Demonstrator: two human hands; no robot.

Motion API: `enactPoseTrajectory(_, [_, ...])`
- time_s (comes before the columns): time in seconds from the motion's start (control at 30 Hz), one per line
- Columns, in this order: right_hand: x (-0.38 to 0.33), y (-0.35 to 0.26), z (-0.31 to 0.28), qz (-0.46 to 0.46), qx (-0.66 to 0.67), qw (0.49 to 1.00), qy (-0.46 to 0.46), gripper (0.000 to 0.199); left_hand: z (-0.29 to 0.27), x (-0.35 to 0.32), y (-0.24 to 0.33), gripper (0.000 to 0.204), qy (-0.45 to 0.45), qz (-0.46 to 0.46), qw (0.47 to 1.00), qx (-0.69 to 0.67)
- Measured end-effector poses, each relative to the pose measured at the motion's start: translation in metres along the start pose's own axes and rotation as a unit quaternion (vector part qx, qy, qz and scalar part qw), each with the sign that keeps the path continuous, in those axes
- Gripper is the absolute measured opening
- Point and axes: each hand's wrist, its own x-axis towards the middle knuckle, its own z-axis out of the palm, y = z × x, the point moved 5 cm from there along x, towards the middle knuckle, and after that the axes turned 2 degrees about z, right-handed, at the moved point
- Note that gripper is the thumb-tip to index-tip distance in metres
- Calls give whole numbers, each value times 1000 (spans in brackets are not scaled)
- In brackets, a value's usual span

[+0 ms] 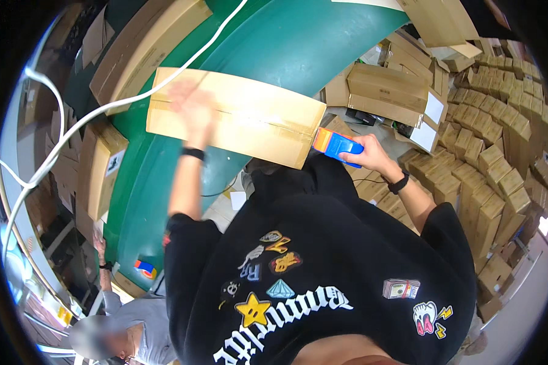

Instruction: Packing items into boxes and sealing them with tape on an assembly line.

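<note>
A long tan cardboard box (262,118) lies on the green table in front of me, with a strip of clear tape along its middle seam. Over the box's left part is my left hand (192,109), blurred by motion; its fingers look stretched out and hold nothing. Whether it presses on the cardboard is hard to tell. My right hand (371,155) is wrapped round a blue and orange tape dispenser (338,146). The dispenser's orange front end is at the box's right end, close to its lower right corner.
A white cable (128,100) crosses over the box's left corner. More boxes (106,170) stand along the left of the green table (268,48). A co-worker (134,331) is at lower left, near another tape dispenser (145,269). Many stacked cartons (493,134) fill the right.
</note>
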Motion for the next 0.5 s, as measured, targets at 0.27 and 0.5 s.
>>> enactPoseTrajectory(0.27, [-29,30,5,40,-34,998,42,43,38,-33,173,73,-101,67,992,34])
enactPoseTrajectory(0.5, [18,-63,37,123,-240,953,135,37,39,-28,186,83,-107,157,982,6])
